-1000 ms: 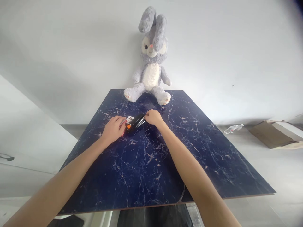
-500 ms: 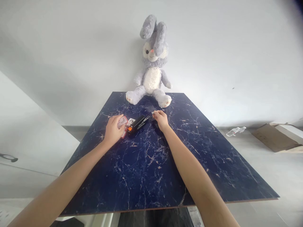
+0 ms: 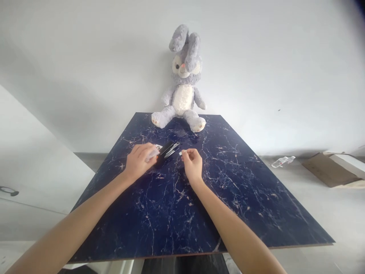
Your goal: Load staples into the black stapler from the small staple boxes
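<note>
A black stapler [image 3: 165,150] with a bit of orange at its near end lies aslant on the dark blue table, bare metal showing at its far end. My left hand [image 3: 138,160] is beside its left end, thumb and fingers closed around a small pale box [image 3: 152,155], blurred and partly covered. Behind the stapler a small white printed piece [image 3: 159,147] peeks out. To the right of the stapler, my right hand [image 3: 192,163] pinches a tiny whitish piece [image 3: 180,153], too small to make out, apart from the stapler.
A grey plush rabbit [image 3: 183,99] sits at the far edge of the marble-patterned table [image 3: 171,213], against the wall. On the floor to the right lie a clear plastic bottle [image 3: 283,161] and a cardboard box [image 3: 330,169].
My right hand has drawn nearer to me with the tiny piece. My left hand has shifted slightly right, and the red edges of the box no longer show clearly.
</note>
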`<state>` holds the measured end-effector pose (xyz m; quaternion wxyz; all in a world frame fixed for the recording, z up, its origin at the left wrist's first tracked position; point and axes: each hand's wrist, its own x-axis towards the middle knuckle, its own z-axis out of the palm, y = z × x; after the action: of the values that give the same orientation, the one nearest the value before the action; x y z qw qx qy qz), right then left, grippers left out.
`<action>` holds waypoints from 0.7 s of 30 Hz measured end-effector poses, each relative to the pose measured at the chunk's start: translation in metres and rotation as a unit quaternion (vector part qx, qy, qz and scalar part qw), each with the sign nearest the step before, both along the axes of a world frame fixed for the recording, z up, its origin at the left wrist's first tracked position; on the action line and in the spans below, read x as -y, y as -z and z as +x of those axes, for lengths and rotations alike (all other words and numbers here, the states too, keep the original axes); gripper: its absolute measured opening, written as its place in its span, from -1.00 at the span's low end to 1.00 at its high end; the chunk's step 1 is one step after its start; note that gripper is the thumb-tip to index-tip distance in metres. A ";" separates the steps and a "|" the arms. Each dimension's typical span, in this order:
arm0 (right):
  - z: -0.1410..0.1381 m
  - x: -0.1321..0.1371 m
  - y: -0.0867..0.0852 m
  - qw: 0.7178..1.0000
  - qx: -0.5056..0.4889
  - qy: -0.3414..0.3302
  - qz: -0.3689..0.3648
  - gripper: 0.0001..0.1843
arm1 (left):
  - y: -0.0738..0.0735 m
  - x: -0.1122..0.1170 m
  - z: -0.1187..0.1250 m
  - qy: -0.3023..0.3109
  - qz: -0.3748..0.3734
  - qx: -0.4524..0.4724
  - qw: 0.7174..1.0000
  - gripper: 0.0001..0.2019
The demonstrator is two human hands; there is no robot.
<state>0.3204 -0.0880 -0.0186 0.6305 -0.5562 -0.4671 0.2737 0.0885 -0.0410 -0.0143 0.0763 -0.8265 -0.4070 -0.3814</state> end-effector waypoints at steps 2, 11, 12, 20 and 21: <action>-0.010 0.019 -0.013 0.997 0.042 -0.041 0.044 -0.74 | 0.003 0.009 0.005 0.032 -0.001 -0.018 0.999 -0.67; -0.013 0.026 -0.027 0.988 0.064 -0.126 0.055 -0.76 | 0.006 0.025 0.024 0.031 -0.025 0.011 0.999 -0.64; -0.013 0.026 -0.025 0.988 0.064 -0.132 0.053 -0.77 | 0.005 0.025 0.024 0.030 -0.027 0.009 0.999 -0.64; -0.014 0.026 -0.026 0.987 0.059 -0.139 0.058 -0.77 | 0.006 0.031 0.026 0.060 0.000 0.002 0.998 -0.60; -0.013 0.026 -0.027 0.986 0.085 -0.136 0.054 -0.77 | 0.006 0.031 0.027 0.059 -0.001 0.001 0.998 -0.61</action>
<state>0.3072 -0.1145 0.0081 0.5745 -0.4736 -0.6047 0.2827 0.1151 -0.0716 -0.0204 0.0527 -0.8488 -0.3583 -0.3853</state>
